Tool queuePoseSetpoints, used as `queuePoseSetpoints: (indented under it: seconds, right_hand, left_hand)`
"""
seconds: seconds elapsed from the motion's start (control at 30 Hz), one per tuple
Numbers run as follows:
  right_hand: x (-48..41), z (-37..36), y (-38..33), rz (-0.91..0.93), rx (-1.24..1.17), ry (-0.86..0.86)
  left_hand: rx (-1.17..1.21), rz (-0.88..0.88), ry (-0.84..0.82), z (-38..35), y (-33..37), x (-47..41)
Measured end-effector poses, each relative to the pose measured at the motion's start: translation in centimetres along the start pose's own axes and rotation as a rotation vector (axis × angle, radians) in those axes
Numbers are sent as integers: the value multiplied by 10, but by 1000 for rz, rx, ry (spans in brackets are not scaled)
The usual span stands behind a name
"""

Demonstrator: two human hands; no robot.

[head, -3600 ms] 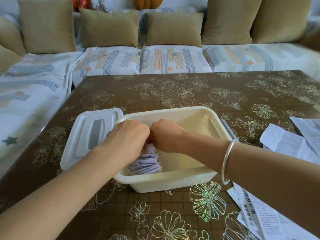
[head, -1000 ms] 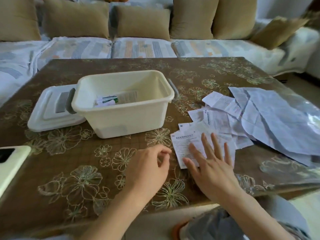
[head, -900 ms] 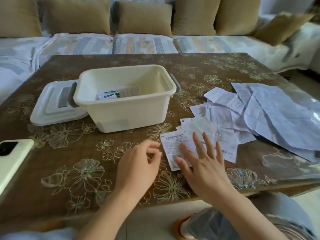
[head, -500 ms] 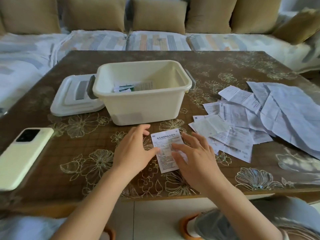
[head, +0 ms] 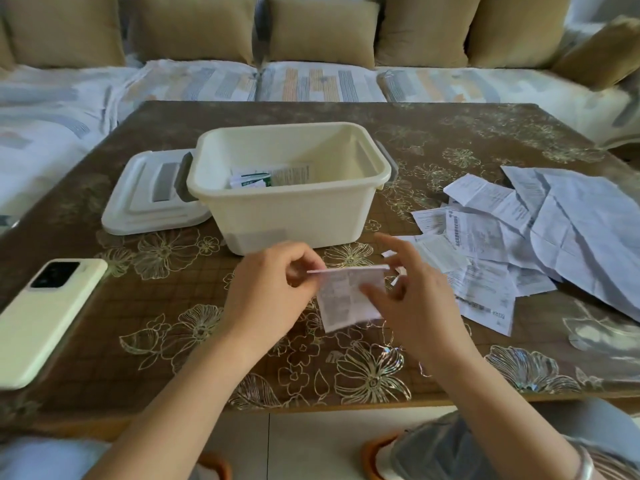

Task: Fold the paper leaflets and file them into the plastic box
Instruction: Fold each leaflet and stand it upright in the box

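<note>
Left hand (head: pixel 273 292) pinching leaflet (head: pixel 337 301), right hand (head: pixel 415 303) gripping

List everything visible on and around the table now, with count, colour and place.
cream plastic box: one, cream, open, middle of the table.
white plastic lid with grey handle: one, white and grey, left of the box.
folded paper leaflets: a few, white and green, inside the box.
loose printed paper leaflets: pile, count unclear, white, right of the box.
pale cream phone: one, cream, near left part of the table.
brown flower-patterned table: one, brown and gold, bears the things above.
tan sofa cushions: several, tan, behind the table.
single printed paper leaflet: one, white, between both hands.
left hand: one, pinches that leaflet's top edge.
right hand: one, fingers hold its right side.
</note>
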State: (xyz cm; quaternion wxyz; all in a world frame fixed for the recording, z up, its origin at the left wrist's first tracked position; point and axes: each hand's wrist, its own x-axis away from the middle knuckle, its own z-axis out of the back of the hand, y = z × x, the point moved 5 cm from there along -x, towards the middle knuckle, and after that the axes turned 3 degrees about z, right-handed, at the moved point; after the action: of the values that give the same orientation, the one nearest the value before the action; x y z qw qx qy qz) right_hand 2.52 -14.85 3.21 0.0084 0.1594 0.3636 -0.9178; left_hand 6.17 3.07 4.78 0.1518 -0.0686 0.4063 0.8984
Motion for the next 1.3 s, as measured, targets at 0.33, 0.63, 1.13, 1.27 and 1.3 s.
queuePoseSetpoints:
  seconds: [0.33,0.63,1.13,1.27,1.3]
  right_hand:
    - [16,-18,1,253,16,-52]
    - [30,-23,2,283,71,-84]
    - [23,-36,4,125,165,-50]
    - [22,-35,1,132,207,-59]
    - [22,-35,1,129,223,-64]
  left_hand:
    - [-118,-155,29,7,-17,43]
    - [-88,-49,88,-2,-33,61]
    - [-265,-13,205,-13,-31,57]
    - [-294,-8,213,-14,-32,58]
    - [-300,-15,213,-14,-32,57]
